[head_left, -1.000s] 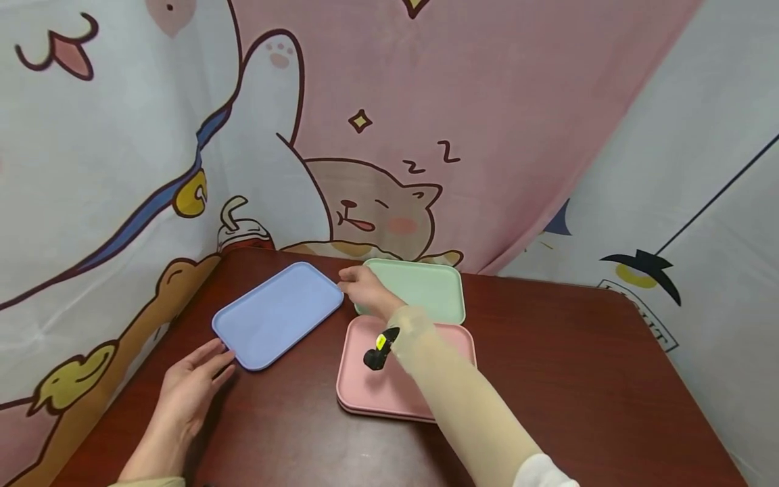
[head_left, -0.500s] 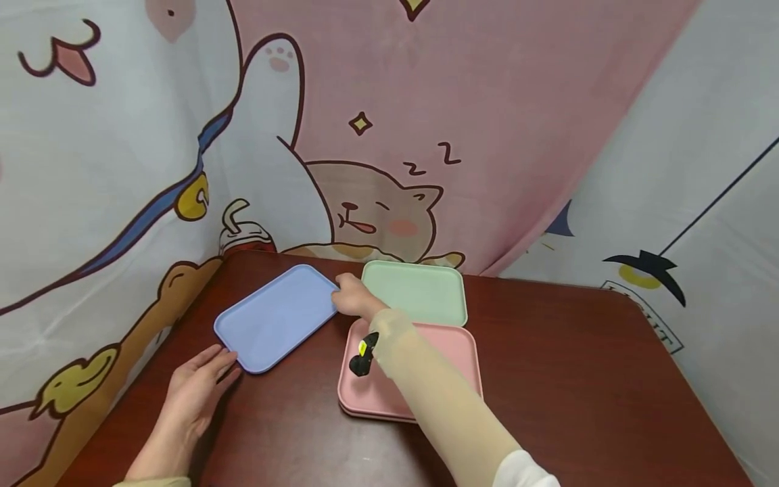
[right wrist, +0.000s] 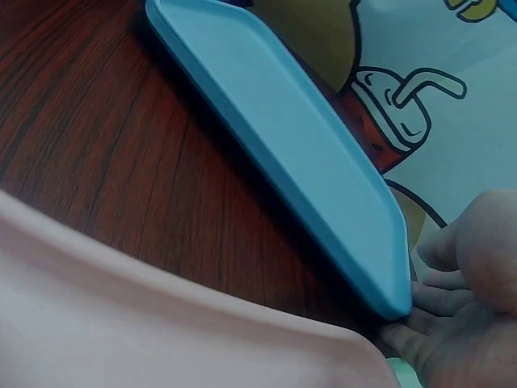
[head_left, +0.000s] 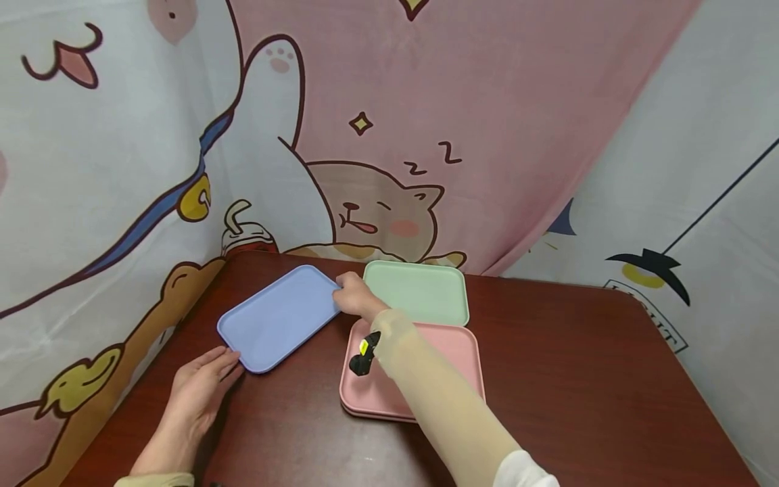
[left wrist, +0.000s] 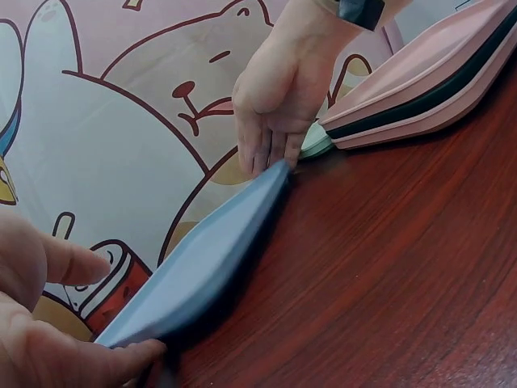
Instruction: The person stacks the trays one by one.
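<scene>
A shallow blue rectangular tray point(head_left: 280, 318) lies at an angle on the left part of the dark wooden table. At its near-left corner is my left hand point(head_left: 201, 385); in the left wrist view the thumb point(left wrist: 133, 356) meets the tray's edge while another finger point(left wrist: 81, 263) stands apart from it. My right hand point(head_left: 358, 297) touches the tray's far-right corner. In the left wrist view that hand's fingers point down, nearly straight, against the tray's end. The right wrist view has its fingers point(right wrist: 436, 311) at the corner and the thumb point(right wrist: 440, 246) raised off the tray.
A pink tray stack point(head_left: 356, 389) sits in the middle under my right forearm, which hides part of it. Behind it lies a green tray point(head_left: 420, 291), near the table's back edge. Cartoon-printed cloth point(head_left: 499, 135) hangs around the table's back and sides.
My right hand has moved left and slightly nearer, from beside the green tray onto the blue tray's right corner. My left hand stays at the near-left corner. The tray has hardly shifted.
</scene>
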`<state>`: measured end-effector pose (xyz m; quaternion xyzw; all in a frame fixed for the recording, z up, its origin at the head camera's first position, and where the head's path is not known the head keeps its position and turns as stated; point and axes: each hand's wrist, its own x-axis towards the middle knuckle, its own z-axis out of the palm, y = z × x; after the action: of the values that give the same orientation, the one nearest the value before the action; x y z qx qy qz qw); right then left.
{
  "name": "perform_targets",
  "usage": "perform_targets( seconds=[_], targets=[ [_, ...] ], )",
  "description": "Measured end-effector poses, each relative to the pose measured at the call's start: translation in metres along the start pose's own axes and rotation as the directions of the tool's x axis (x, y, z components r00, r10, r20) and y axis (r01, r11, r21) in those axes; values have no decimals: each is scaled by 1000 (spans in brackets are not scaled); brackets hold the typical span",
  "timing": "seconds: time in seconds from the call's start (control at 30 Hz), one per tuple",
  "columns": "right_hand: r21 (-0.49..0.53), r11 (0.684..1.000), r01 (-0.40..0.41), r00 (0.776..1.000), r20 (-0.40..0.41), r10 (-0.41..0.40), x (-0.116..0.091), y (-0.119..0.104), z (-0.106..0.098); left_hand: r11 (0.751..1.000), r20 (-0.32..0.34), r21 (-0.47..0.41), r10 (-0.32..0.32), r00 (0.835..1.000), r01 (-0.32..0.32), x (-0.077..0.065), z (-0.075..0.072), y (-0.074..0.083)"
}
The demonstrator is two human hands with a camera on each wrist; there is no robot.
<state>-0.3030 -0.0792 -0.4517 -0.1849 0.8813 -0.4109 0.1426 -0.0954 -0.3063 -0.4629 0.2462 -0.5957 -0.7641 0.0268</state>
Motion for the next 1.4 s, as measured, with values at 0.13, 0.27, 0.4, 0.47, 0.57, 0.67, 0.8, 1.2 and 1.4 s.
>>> perform_targets(
  seconds=[0.13, 0.27, 0.4, 0.47, 0.57, 0.67, 0.8, 1.2, 1.4],
  targets=[
    [40, 999, -5, 997, -81, 8, 2, 3, 0, 1000, -8, -12, 9, 1000, -9, 1, -2, -1],
    [104, 994, -44, 987, -150, 59, 2, 5, 0, 1000, -50, 25, 19, 999, -18, 2, -5, -3],
    [130, 990, -56, 970, -226, 84, 2, 9, 0, 999, -69, 51, 19, 997, -15, 3, -8, -5],
    [138, 989, -56, 962, -258, 90, 2, 9, 0, 999, -71, 51, 19, 997, -15, 2, -10, -5],
    [161, 985, -57, 953, -284, 102, 2, 8, -1, 999, -88, 39, 18, 996, -15, 1, -13, -5],
    [188, 980, -70, 955, -273, 120, 1, 6, -1, 999, -92, 30, 17, 996, -14, -1, -16, -3],
    [210, 973, -92, 963, -228, 140, 0, 2, -1, 1000, -99, 28, 13, 995, -10, -5, -20, 2],
    [316, 931, -183, 983, 65, 171, -28, -7, -34, 999, -3, 36, -8, 1000, 8, -14, -34, 16],
    [341, 919, -199, 976, 150, 155, -45, -7, -52, 999, 66, 31, 31, 997, -33, -19, -35, 22]
  ],
)
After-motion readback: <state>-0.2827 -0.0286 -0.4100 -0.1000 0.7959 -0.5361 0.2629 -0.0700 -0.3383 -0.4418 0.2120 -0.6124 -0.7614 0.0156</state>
